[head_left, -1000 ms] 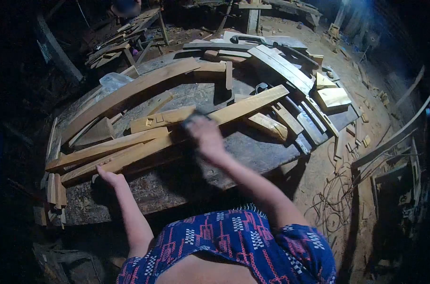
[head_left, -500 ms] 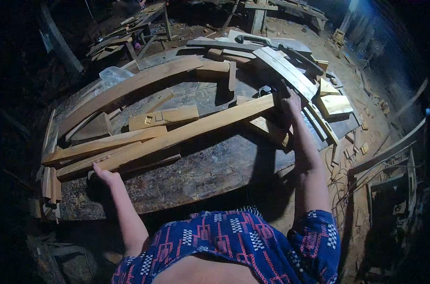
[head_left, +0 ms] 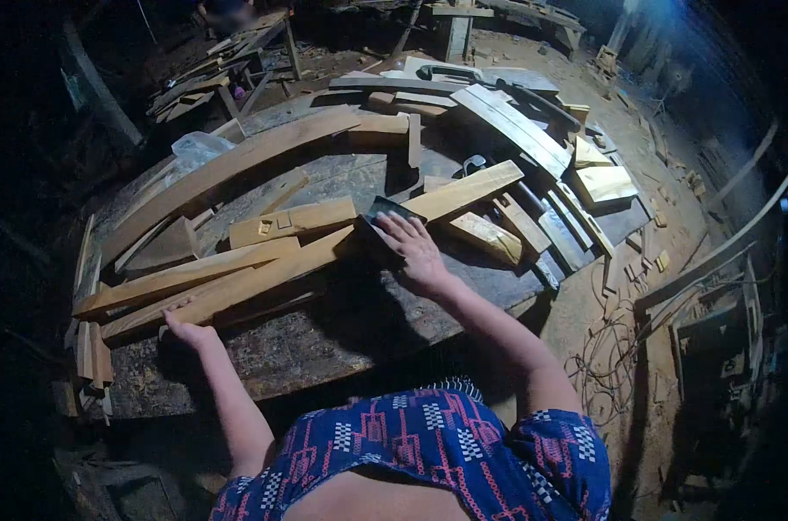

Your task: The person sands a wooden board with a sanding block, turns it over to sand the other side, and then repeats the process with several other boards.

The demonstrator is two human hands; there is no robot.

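Note:
A long wooden beam lies slantwise across the workbench. Near its left end my left hand is closed around the near edge, fingertips on top. Over the middle of the beam, my right hand holds a dark flat piece against the wood, with its fingers lying over it. The exact kind of that piece cannot be made out. Just behind the beam are a shorter block with a cut mortise and another long wooden strip.
A curved wooden piece spans the back left, beside a clear plastic bag. Pale boards, a clamp and wood blocks crowd the right. Cables lie on the ground. Another person is partly visible far off.
My right hand has moved left along the beam with the dark piece, from near its right end to the middle. My left hand keeps its place on the beam.

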